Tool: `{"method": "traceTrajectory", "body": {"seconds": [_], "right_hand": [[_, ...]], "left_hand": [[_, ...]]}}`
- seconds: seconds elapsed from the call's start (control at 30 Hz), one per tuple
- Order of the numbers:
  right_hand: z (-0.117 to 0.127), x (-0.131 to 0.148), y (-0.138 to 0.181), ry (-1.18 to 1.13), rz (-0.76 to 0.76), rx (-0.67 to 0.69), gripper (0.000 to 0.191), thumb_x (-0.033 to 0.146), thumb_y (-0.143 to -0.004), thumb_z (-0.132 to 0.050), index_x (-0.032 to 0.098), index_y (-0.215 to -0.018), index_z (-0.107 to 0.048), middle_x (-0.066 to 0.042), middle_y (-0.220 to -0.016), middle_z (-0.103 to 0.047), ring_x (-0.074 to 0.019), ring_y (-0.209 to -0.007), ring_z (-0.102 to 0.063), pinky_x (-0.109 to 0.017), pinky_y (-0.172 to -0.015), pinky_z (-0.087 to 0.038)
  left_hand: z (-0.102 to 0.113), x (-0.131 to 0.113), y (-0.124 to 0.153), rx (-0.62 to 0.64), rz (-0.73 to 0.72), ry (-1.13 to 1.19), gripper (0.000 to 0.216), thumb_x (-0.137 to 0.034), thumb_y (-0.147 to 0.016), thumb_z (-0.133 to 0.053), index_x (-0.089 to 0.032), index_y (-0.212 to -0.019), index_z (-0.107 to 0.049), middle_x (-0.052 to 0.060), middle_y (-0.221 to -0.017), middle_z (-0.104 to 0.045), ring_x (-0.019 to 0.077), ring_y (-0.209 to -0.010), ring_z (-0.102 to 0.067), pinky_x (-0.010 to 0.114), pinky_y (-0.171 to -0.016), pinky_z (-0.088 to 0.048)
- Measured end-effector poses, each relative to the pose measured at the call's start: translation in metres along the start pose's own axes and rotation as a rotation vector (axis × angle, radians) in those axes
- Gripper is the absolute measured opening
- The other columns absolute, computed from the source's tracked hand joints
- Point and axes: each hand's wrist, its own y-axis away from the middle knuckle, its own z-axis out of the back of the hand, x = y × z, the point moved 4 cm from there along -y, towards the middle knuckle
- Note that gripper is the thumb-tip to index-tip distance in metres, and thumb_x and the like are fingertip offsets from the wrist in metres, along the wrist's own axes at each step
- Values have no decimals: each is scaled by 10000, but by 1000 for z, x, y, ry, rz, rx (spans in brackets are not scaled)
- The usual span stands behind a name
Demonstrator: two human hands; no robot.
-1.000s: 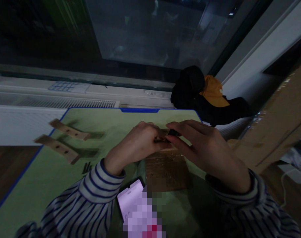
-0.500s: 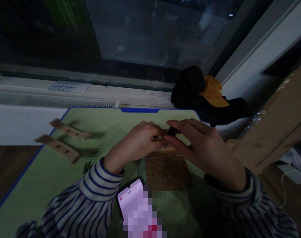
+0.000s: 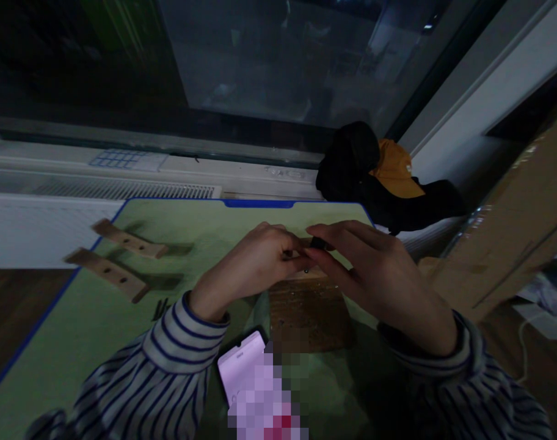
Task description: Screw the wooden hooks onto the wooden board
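My right hand (image 3: 379, 269) pinches a small dark block-like piece (image 3: 318, 243) between thumb and fingers. Close against it, my left hand (image 3: 262, 260) has its thumb and fingers pressed together; whatever they grip is hidden behind them. Below both hands is a dark brown wooden board (image 3: 310, 315) with small specks on it. At its far edge a strip of lighter wood (image 3: 316, 274) shows under the fingers, mostly covered. On the left lie two pale wooden pieces, a farther one (image 3: 131, 239) and a nearer one (image 3: 93, 264), each with two holes.
The green table (image 3: 191, 214) has a blue edge. A lit phone (image 3: 242, 360), partly pixelated, lies near my left sleeve, with several small dark slim pieces (image 3: 159, 310) beyond the cuff. Black and orange caps (image 3: 393, 168) rest by the window; a cardboard box (image 3: 512, 214) stands right.
The dark piece in my right fingers has tilted or turned slightly and shows less of its length. Both hands stay almost in place.
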Motion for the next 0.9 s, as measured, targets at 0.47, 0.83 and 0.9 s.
{"method": "traceTrajectory", "body": {"seconds": [0.47, 0.83, 0.9], "right_hand": [[0, -1, -1, 56, -11, -21, 224, 278, -870, -530, 132, -1035, -573, -79, -872, -648, -184, -782, -615, -311, -690, -501], [-2, 2, 0, -31, 14, 20, 283, 226, -874, -520, 117, -1133, -553, -79, -993, -658, -183, -896, -607, -314, -772, -502], [-3, 2, 0, -28, 13, 16, 266, 238, -874, -524, 118, -1107, -563, -79, -981, -658, -183, -886, -607, -315, -766, -503]], "left_hand": [[-1, 2, 0, -36, 13, 58, 155, -310, -814, -600, -204, -831, -712, -5, -681, -684, 115, -623, -591, 233, -581, -369], [-2, 4, 1, 3, -8, 57, 191, -295, -830, -582, -177, -738, -700, -5, -658, -666, 98, -594, -567, 221, -563, -353], [-2, 4, 1, 16, -11, 46, 180, -287, -830, -581, -182, -755, -705, -2, -668, -671, 105, -608, -571, 227, -571, -353]]}}
